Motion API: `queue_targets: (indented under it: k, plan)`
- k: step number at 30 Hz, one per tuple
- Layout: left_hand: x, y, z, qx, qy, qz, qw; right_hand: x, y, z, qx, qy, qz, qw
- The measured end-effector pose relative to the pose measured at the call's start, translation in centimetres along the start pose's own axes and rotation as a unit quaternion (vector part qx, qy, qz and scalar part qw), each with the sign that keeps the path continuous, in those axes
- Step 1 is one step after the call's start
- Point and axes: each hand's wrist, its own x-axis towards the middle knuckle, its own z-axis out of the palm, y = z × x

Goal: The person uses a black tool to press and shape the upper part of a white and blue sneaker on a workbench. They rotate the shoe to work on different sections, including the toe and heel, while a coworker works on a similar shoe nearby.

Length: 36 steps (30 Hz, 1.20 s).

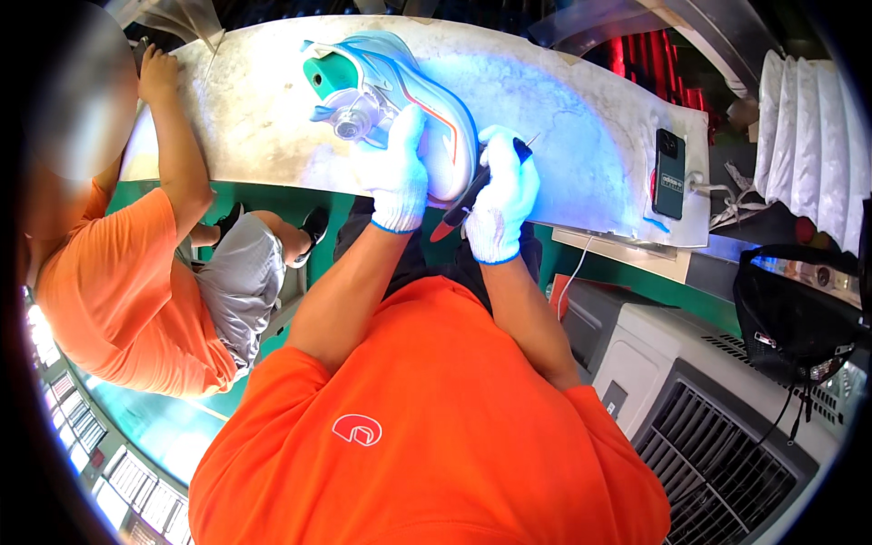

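Note:
A pale blue and white sports shoe [436,104] with an orange-red line on its side rests on the bench under bluish light. Clear plastic [352,120] shows at its opening, beside a green lining. My left hand [400,177], in a white glove, grips the shoe's near side, thumb up along it; some fingers are hidden or washed out by glare. Close by the sole's right side, my gloved right hand [505,186] is closed round a tool with a black-and-red handle [468,198]. Its thin metal tip points up and right, away from the shoe.
The pale, stained bench [263,82] curves across the front. A dark phone [669,173] lies at its right end, near a tied cord. On the left sits a person in an orange shirt [136,291], one arm on the bench. A grey-white machine [690,381] and a black bag [790,313] are at right.

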Motion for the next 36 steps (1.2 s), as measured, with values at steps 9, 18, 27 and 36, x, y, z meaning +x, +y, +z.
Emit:
queue_targets:
  k: [9,18,27,36]
  plan:
    - [-1.1,0.1,-0.8,-0.105,0.006,-0.009,0.994,-0.1,0.1,0.2,-0.048,-0.022,-0.004,0.999]
    - [0.7,0.1,0.2,-0.028,0.030,0.059,0.997,0.9,1.1,3.1,-0.213,-0.112,-0.212,0.947]
    - [1.6,4.4,1.5,-0.058,-0.007,-0.130,0.990,4.0,-1.9,1.3,-0.040,-0.186,0.002,0.982]
    - [-4.1,4.6,0.1,0.012,-0.024,-0.038,0.999,-2.4,-1.6,-3.2,-0.003,-0.045,0.109,0.993]
